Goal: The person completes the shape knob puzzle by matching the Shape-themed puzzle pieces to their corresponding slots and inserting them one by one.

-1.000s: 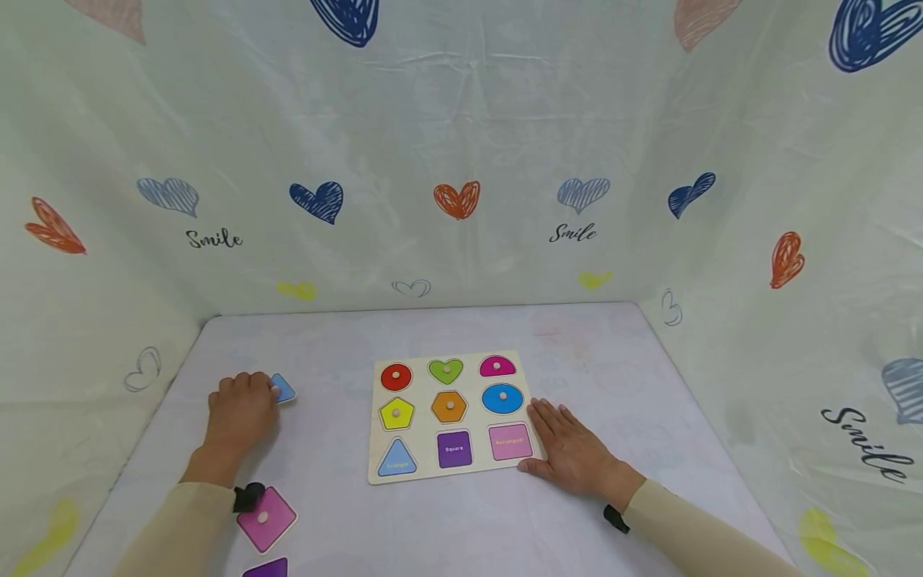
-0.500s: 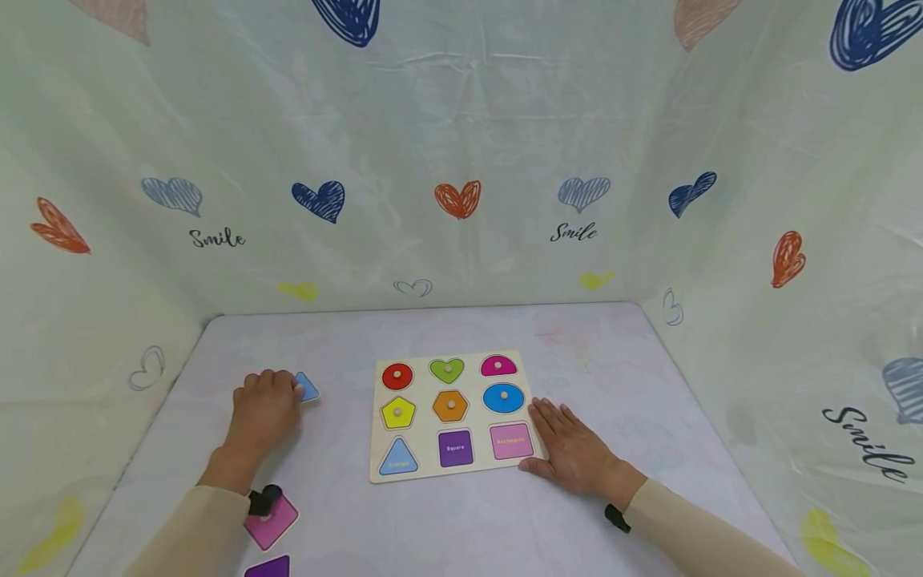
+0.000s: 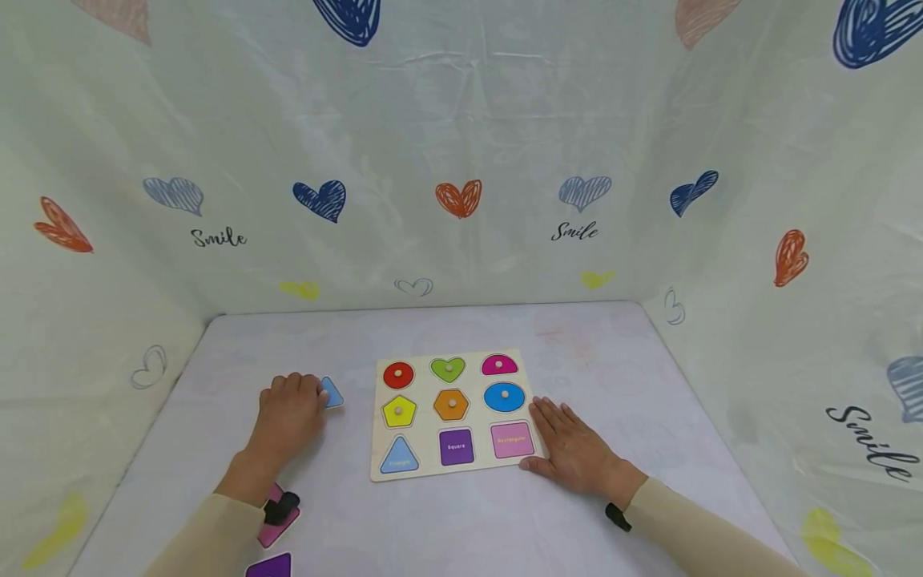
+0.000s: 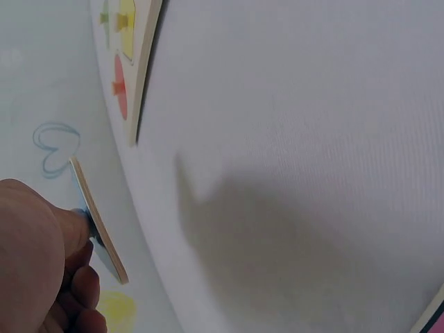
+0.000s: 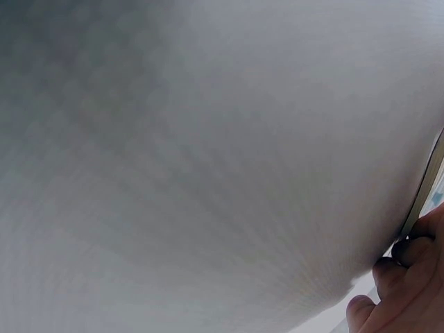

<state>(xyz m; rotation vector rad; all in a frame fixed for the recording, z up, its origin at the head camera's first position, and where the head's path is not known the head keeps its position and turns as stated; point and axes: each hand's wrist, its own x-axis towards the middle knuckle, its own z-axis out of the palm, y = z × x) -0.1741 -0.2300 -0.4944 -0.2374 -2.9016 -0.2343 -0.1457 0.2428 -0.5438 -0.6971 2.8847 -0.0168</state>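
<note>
My left hand (image 3: 288,421) pinches a blue triangle puzzle piece (image 3: 332,393) by its knob. In the left wrist view the piece (image 4: 97,218) is seen edge-on, raised over the table, and the hand's shadow falls below. To its right lies a wooden shape puzzle board (image 3: 425,413). Six knobbed pieces sit in the board's upper two rows. Along the bottom row the triangle, square and rectangle spaces show printed words and no knobs. My right hand (image 3: 577,457) lies flat with straight fingers, touching the board's right edge.
Beneath the left wrist lies a pink puzzle piece (image 3: 277,529), partly covered by the wrist strap. A purple piece (image 3: 270,566) is cut off by the bottom of the head view. The white table (image 3: 461,537) is backed by a curtain printed with hearts.
My left hand has moved right with the blue triangle piece, closer to the board. My right hand has stayed at the board's edge.
</note>
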